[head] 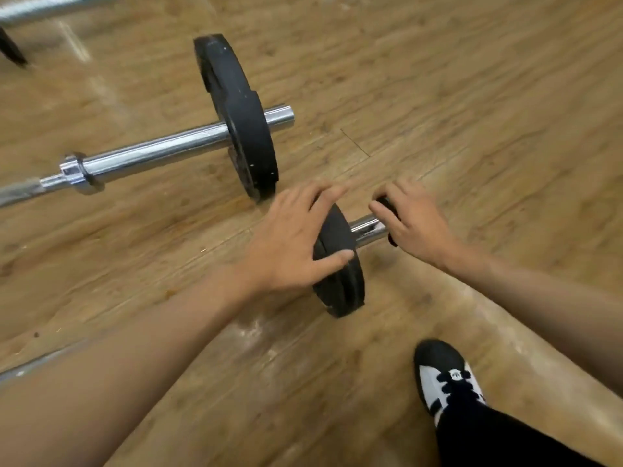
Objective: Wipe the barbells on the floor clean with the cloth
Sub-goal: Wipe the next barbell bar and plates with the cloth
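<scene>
Two barbells lie on the wooden floor. The near barbell's small black plate [340, 278] stands at centre, with its chrome sleeve end [365, 229] poking out to the right. My left hand [290, 241] lies over this plate, thumb against its rim and fingers spread across the top. My right hand [411, 224] curls round a small black piece [387, 205] at the sleeve's tip. The far barbell has a larger black plate [241, 119] on a chrome bar [151, 153]. No cloth is in view.
A third chrome bar [43, 8] crosses the top left corner. The near barbell's bar [20, 372] shows at lower left under my forearm. My black and white shoe [445, 375] stands at lower right. Bare wooden floor [472, 96] stretches to the right.
</scene>
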`<state>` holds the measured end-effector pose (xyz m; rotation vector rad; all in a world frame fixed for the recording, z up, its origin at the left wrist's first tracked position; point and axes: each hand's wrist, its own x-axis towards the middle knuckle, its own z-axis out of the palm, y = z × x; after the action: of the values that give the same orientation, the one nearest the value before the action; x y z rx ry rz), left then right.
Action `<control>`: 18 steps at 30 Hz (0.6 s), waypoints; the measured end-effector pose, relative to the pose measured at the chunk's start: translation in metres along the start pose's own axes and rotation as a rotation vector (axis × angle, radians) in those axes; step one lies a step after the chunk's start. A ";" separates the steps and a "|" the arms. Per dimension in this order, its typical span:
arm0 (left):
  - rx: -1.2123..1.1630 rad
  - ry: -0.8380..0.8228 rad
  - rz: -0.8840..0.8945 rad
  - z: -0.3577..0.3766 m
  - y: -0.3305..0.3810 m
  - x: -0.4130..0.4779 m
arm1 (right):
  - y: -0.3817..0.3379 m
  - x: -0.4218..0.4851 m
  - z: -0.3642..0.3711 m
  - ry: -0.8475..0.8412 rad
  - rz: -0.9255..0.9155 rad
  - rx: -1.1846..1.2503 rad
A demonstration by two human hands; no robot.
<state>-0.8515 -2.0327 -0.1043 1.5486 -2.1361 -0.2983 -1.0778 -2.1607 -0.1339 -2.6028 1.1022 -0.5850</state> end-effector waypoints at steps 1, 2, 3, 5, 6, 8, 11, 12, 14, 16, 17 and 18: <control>0.035 -0.019 -0.002 -0.008 -0.007 -0.019 | -0.011 -0.007 -0.015 0.029 0.001 -0.013; 0.072 -0.044 -0.015 -0.017 -0.016 -0.040 | -0.023 -0.014 -0.028 0.067 0.006 -0.032; 0.111 -0.079 -0.038 -0.027 -0.024 -0.060 | -0.037 -0.020 -0.039 0.103 0.008 -0.057; 0.195 -0.153 -0.078 -0.046 -0.041 -0.093 | -0.067 -0.032 -0.052 0.144 -0.036 -0.125; 0.228 -0.175 -0.099 -0.054 -0.046 -0.106 | -0.084 -0.036 -0.056 0.132 -0.080 -0.177; 0.250 -0.195 -0.174 -0.065 -0.051 -0.130 | -0.115 -0.041 -0.056 0.066 -0.194 -0.273; 0.263 -0.204 -0.279 -0.064 -0.061 -0.160 | -0.154 -0.044 -0.035 -0.015 -0.328 -0.277; 0.281 -0.193 -0.288 -0.061 -0.067 -0.168 | -0.165 -0.042 -0.023 -0.051 -0.362 -0.274; 0.289 -0.159 -0.310 -0.053 -0.079 -0.182 | -0.183 -0.035 0.008 -0.134 -0.406 -0.287; 0.296 -0.114 -0.365 -0.045 -0.092 -0.194 | -0.199 -0.024 0.044 -0.131 -0.350 -0.263; 0.302 -0.097 -0.395 -0.040 -0.099 -0.200 | -0.207 -0.019 0.062 -0.099 -0.279 -0.220; 0.303 -0.081 -0.428 -0.036 -0.105 -0.206 | -0.214 -0.016 0.080 -0.065 -0.202 -0.163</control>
<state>-0.6958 -1.8713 -0.1718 2.2055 -1.9576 -0.1831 -0.9177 -1.9976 -0.1282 -2.8748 0.9078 -0.4658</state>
